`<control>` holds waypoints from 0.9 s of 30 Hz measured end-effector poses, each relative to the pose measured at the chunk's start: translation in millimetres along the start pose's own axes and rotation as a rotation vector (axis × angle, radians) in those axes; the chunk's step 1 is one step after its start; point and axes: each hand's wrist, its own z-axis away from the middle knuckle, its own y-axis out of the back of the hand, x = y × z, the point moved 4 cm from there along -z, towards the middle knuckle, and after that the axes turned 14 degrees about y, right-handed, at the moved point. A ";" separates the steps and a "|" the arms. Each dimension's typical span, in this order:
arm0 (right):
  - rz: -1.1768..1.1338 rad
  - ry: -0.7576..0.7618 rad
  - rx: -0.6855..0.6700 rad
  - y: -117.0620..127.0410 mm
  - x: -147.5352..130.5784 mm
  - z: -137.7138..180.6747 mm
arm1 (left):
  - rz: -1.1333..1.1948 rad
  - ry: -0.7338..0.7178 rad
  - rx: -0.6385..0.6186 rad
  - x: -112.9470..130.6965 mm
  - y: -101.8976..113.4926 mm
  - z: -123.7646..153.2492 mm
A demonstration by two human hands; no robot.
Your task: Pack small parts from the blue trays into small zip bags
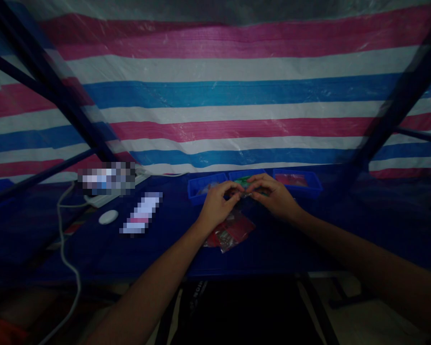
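Note:
My left hand (219, 200) and my right hand (275, 196) meet over the table, fingertips pinched close together. Between them is a small shiny piece (247, 195) that looks like clear plastic; the fingers hide most of it. Just below my left hand lie several small clear bags (233, 232) with red and greyish contents, partly overlapping. Behind the hands stand three shallow blue trays. The left tray (198, 184) holds clear plastic, the middle tray (246, 173) something green, and the right tray (314, 184) a red packet.
On the left of the blue tabletop (93, 249) are a lit phone (142, 214), a round white object (108, 217) and a white power strip (109, 195). Its white cable (62, 239) hangs over the edge. Dark metal posts flank a striped plastic sheet (230, 91) behind.

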 end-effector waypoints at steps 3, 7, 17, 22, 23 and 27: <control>-0.041 -0.032 0.008 -0.1 2.3 1.3 | -0.082 -0.031 0.008 1.6 -0.7 0.3; 0.001 -0.039 0.049 2.6 2.6 1.2 | -0.108 -0.081 -0.008 4.8 -0.8 0.3; -0.201 -0.165 0.040 -5.0 7.2 4.3 | -0.085 -0.128 0.047 8.1 -2.2 2.9; -0.195 -0.160 0.101 -6.1 5.7 3.9 | -0.164 -0.193 0.097 9.8 -1.3 3.5; -0.200 -0.158 0.111 -6.1 6.4 3.7 | -0.170 -0.202 0.092 10.1 -1.4 3.6; -0.249 -0.176 0.137 -5.4 8.8 2.7 | -0.131 -0.135 0.059 6.5 -2.9 2.7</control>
